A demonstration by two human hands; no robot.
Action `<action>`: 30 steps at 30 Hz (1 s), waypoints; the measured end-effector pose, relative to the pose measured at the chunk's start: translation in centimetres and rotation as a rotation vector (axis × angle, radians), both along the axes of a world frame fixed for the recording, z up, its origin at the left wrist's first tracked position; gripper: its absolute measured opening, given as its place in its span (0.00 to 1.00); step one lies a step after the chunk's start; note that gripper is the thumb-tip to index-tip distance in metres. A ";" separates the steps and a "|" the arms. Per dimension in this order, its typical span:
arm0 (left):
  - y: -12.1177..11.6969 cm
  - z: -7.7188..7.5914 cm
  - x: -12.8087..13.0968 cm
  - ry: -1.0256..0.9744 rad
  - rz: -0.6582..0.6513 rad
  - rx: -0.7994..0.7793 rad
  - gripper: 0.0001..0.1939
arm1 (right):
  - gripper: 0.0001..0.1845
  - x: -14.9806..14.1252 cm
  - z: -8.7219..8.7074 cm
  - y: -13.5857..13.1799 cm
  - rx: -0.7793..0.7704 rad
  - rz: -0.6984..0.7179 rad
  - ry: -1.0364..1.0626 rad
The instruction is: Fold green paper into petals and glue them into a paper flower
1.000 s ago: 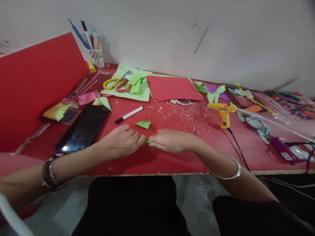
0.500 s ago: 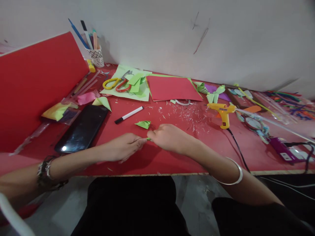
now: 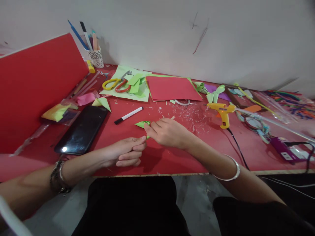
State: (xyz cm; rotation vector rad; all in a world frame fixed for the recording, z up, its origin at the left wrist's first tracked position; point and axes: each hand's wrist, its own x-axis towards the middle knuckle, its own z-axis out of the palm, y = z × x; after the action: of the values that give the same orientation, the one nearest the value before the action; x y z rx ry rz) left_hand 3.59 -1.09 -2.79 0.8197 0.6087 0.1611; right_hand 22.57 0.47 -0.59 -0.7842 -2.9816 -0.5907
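Observation:
Between my two hands, above the front of the red table (image 3: 177,160), is a small piece of green paper (image 3: 148,137), mostly covered by my fingers. My left hand (image 3: 128,150) pinches it between thumb and forefinger, the other fingers curled below. From the other side my right hand (image 3: 168,132) closes on the same piece, knuckles up. Just behind the fingertips lies a folded green paper leaf (image 3: 142,124), partly covered by my right hand. A white marker with a black cap (image 3: 128,115) rests farther back.
To the left lie a black phone (image 3: 82,129) and a leaning red board (image 3: 41,88). Scissors (image 3: 112,84) and green strips sit behind, beside red paper sheets (image 3: 174,88). A yellow glue gun (image 3: 223,114) with its cord is at right, near a purple device (image 3: 283,149).
My left wrist has turned so that the curled fingers show more. My right hand has shifted slightly up and left, now covering part of the folded green leaf.

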 end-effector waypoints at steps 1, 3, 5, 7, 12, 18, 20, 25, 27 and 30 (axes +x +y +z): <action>0.0 0.1 0.1 -0.018 0.010 -0.035 0.22 | 0.17 0.2 0.1 0.1 0.030 0.017 0.011; 0.0 0.2 0.4 -0.062 0.020 -0.097 0.23 | 0.19 0.6 0.3 0.4 0.084 0.053 0.021; 0.1 0.3 0.6 -0.115 0.015 -0.139 0.24 | 0.20 1.0 0.6 0.7 0.138 0.076 0.013; 0.1 0.3 0.8 -0.176 0.001 -0.159 0.25 | 0.21 1.2 0.9 0.9 0.182 0.082 -0.002; 0.4 0.7 1.3 -0.164 0.016 -0.031 0.24 | 0.21 1.5 0.8 1.5 0.093 0.044 -0.005; 2.7 1.6 1.1 0.406 -0.081 1.024 0.20 | 0.15 0.3 1.2 1.3 -0.323 -0.313 -0.072; 3.2 2.0 1.0 0.648 -0.131 1.563 0.13 | 0.13 0.0 1.7 1.2 -0.487 -0.397 -0.068; 3.4 2.6 1.1 0.733 -0.352 2.238 0.14 | 0.16 0.6 2.2 1.6 -0.846 -0.311 0.084; 3.5 2.6 1.2 0.694 -0.430 2.384 0.16 | 0.19 1.0 2.1 2.0 -1.037 -0.222 0.089; 3.8 2.5 1.3 0.729 -0.570 2.418 0.14 | 0.22 1.2 2.0 2.4 -1.167 -0.148 0.074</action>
State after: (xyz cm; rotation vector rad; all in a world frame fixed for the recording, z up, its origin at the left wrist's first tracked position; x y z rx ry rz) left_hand 4.92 2.68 -0.29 3.4499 0.5791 -0.0276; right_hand 23.80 2.84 1.43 -0.9561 -2.9759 1.2743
